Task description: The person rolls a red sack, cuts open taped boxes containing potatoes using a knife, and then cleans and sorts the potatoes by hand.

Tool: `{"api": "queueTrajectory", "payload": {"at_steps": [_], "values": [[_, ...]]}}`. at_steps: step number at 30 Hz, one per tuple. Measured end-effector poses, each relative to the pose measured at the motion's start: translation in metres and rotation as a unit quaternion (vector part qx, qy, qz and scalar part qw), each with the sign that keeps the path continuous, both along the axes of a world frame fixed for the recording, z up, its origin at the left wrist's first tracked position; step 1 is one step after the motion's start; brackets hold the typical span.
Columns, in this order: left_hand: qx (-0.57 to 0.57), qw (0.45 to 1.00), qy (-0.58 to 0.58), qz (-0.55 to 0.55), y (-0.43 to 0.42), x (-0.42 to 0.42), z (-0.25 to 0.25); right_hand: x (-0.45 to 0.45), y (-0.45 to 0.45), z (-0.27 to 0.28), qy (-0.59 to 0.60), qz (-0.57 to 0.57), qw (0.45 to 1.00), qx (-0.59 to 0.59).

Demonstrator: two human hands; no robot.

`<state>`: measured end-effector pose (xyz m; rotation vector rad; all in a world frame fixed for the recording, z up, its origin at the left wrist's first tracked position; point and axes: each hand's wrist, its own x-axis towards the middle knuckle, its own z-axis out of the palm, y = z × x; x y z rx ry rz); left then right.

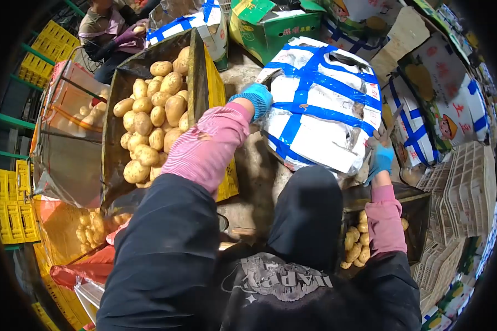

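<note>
A white carton (320, 105), criss-crossed with blue tape and partly covered in clear plastic, is in front of me. My left hand (257, 99), in a blue knit glove, grips its left edge; the fingertips are partly hidden. At the carton's lower right edge is my right hand (380, 154) in a soiled blue glove, its fingers closed against the side. Left of my left arm, a deep dark-walled bin (114, 138) holds many potatoes (149, 110). Below my right hand is a second dark bin (419, 212) with potatoes (359, 243), partly covered by my sleeve.
A green carton (281, 36) and more taped cartons (408, 121) stand beyond and to the right. Pale plastic crates (453, 193) are stacked at right, yellow crates (11, 201) at left. Another person (107, 33) holds a potato at upper left. Mesh potato bags (88, 226) hang at left.
</note>
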<state>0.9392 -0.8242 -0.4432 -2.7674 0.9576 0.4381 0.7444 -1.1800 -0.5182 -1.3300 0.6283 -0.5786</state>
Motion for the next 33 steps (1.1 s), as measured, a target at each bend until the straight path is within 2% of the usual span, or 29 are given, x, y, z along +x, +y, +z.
{"api": "queueTrajectory", "payload": {"at_steps": [2,3,4,7,10,12,14,15,16,17,18,20,22,23,25,26,29,30,33], "values": [[0.019,1.000,-0.002,-0.010,-0.003,-0.019,0.004,-0.016,0.000,0.005,0.018,0.070,0.997,-0.008],[-0.028,0.996,0.023,0.078,-0.004,-0.020,-0.011,-0.023,0.000,0.011,0.029,0.107,0.994,-0.014],[-0.058,0.994,0.003,0.097,-0.005,-0.033,-0.012,-0.030,0.005,0.025,0.069,0.131,0.989,-0.028],[-0.028,0.999,-0.009,0.030,-0.001,-0.083,0.010,-0.035,-0.002,0.052,0.182,0.222,0.955,-0.073],[-0.015,0.998,0.021,0.058,0.007,-0.121,0.014,-0.021,-0.021,0.066,0.203,0.218,0.946,-0.131],[-0.043,0.997,0.055,0.042,0.018,-0.139,0.016,-0.006,-0.022,0.084,0.131,0.128,0.940,-0.287],[-0.076,0.992,0.101,0.009,0.030,-0.142,0.014,-0.024,0.042,0.168,0.071,0.186,0.954,-0.225],[-0.087,0.987,0.136,0.001,0.038,-0.136,0.025,-0.026,0.060,0.180,0.101,0.201,0.959,-0.173],[-0.082,0.988,0.131,-0.007,0.046,-0.140,0.052,-0.029,0.070,0.174,0.055,0.230,0.958,-0.162],[-0.057,0.993,0.096,-0.024,0.055,-0.131,0.054,-0.033,0.080,0.167,0.009,0.261,0.954,-0.148],[-0.034,0.997,0.060,-0.041,0.065,-0.119,0.056,-0.058,0.121,0.185,0.034,0.276,0.949,-0.146],[-0.006,0.995,0.029,-0.092,0.080,-0.107,0.060,-0.080,0.160,0.157,0.106,0.393,0.913,-0.013],[-0.045,0.989,-0.024,-0.139,0.091,-0.102,0.046,-0.106,0.198,0.143,0.190,0.408,0.889,0.089],[-0.067,0.984,-0.056,-0.154,0.095,-0.106,0.042,-0.113,0.209,0.118,0.135,0.427,0.892,0.065],[-0.138,0.966,-0.122,-0.180,0.107,-0.110,0.030,-0.116,0.222,0.101,0.139,0.439,0.886,0.045],[-0.141,0.968,-0.107,-0.175,0.111,-0.108,0.025,-0.115,0.225,0.097,0.136,0.459,0.877,0.046],[-0.169,0.970,-0.072,-0.156,0.111,-0.108,0.030,-0.107,0.247,0.109,0.179,0.386,0.905,-0.007],[-0.144,0.976,-0.069,-0.146,0.110,-0.110,0.031,-0.101,0.251,0.114,0.195,0.389,0.900,-0.023],[-0.209,0.957,-0.113,-0.165,0.112,-0.112,0.027,-0.078,0.256,0.115,0.223,0.386,0.890,-0.094]]}}
